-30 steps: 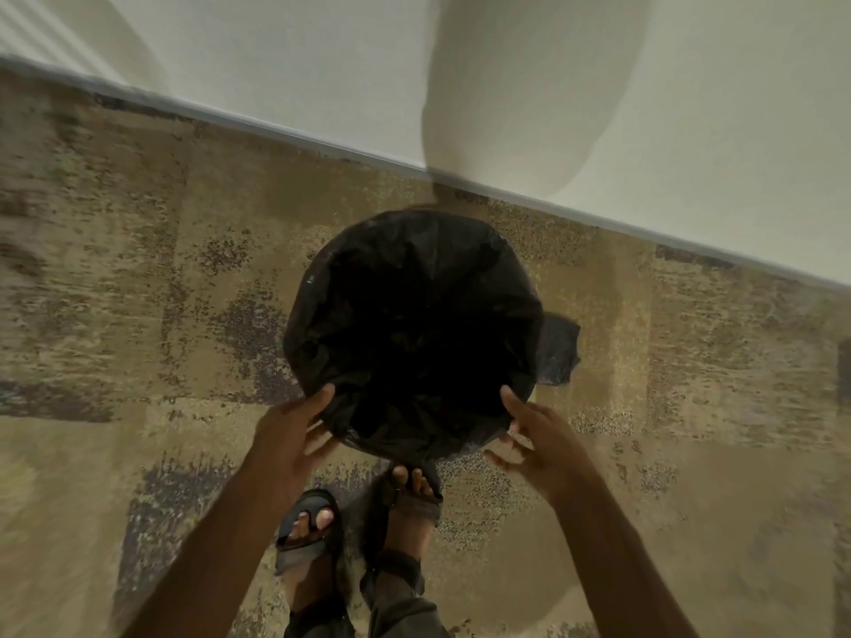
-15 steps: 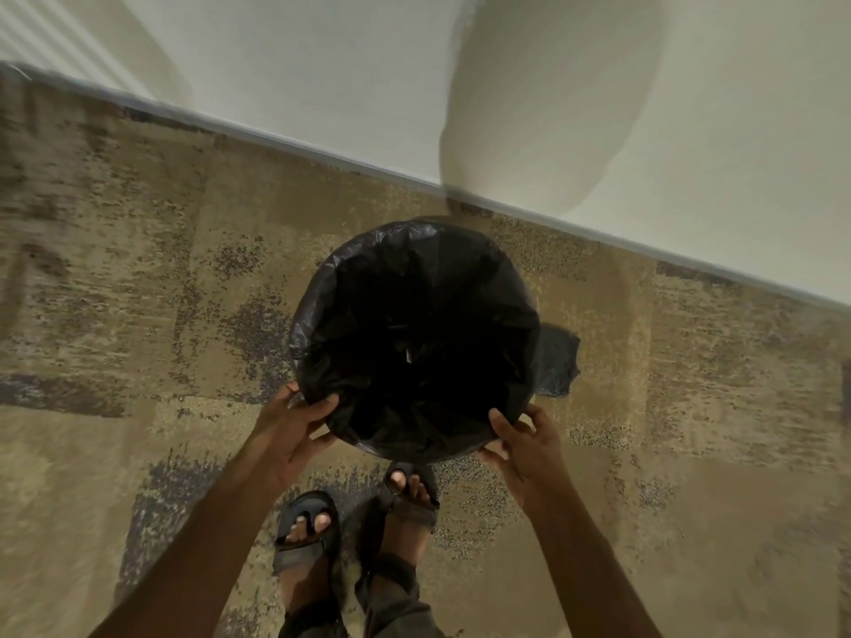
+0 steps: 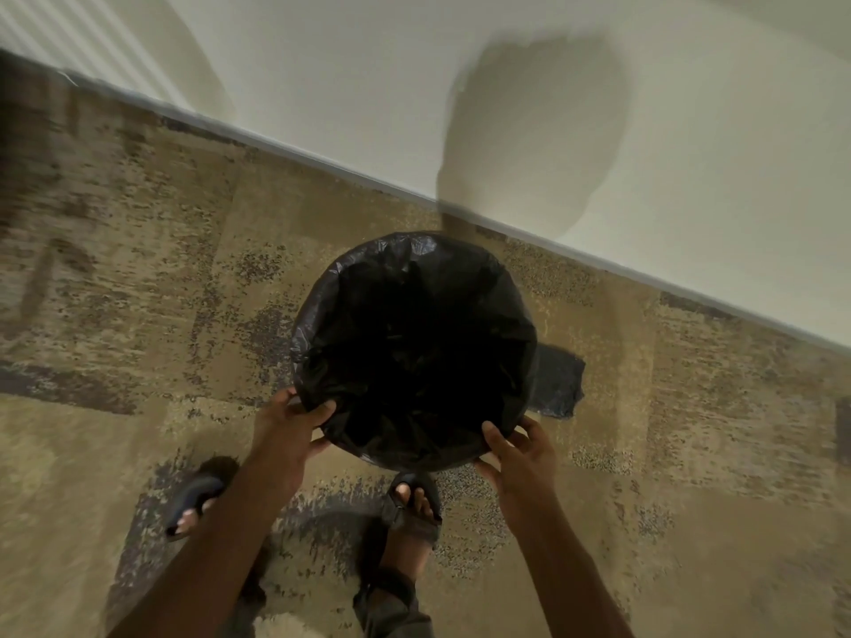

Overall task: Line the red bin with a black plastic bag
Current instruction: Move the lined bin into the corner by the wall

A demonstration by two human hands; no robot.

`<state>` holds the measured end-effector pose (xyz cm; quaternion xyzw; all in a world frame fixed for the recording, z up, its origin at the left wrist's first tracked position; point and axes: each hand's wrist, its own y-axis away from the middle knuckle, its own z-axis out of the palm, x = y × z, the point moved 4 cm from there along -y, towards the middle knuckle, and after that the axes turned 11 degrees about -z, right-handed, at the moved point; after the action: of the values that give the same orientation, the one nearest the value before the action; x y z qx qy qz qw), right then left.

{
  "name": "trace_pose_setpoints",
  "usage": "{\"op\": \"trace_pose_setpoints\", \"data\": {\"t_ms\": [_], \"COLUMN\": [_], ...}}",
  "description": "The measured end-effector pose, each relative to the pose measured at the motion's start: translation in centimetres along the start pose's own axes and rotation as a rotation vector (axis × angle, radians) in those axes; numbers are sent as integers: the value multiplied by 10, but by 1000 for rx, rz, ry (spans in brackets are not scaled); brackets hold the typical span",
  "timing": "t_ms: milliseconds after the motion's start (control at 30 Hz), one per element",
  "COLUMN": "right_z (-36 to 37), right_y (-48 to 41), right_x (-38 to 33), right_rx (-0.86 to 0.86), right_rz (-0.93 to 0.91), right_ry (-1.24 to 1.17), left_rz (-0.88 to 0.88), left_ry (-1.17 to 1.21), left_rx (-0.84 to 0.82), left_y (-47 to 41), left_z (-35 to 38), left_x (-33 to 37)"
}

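At the far left the patterned carpet (image 3: 115,278) lay bare, with a sandalled foot (image 3: 195,497) set back on it. The left hand (image 3: 288,423) grasped the near-left edge of the black plastic bag (image 3: 414,278), thumb hooked over the top and fingers tucked beneath the fold. The bag itself stood in the middle, close to the wall (image 3: 322,62), stretched round and open over what must have been the red bin, though none of the bin's red showed. The right hand (image 3: 518,446) gripped the near-right edge in the same way, thumb on the plastic. A dark flap (image 3: 557,382) lay on the floor just right of the bin. The step looked like the last of the fitting, drawing the overhang down around the rim; next would call for a smooth, even tug and then letting go
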<state>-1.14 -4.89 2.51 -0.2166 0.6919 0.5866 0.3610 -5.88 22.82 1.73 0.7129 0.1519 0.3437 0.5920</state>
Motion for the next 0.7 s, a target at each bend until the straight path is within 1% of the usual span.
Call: {"op": "trace_pose_setpoints", "data": {"t_ms": [267,467,700], "right_z": [75,179,326], "right_y": [22,41,51], "right_x": [-10,-5,4], "right_rx": [-87,-202,-351], "right_rz": [-88,-103,-118], "right_ry": [81,156,226], "left_rz": [41,31,111], "left_ry": [122,245,283], "left_rx": [-48,-18,37], "left_y": [1,-8,-30], "left_z": [-66,-152,-254], "left_x": [33,82,151]}}
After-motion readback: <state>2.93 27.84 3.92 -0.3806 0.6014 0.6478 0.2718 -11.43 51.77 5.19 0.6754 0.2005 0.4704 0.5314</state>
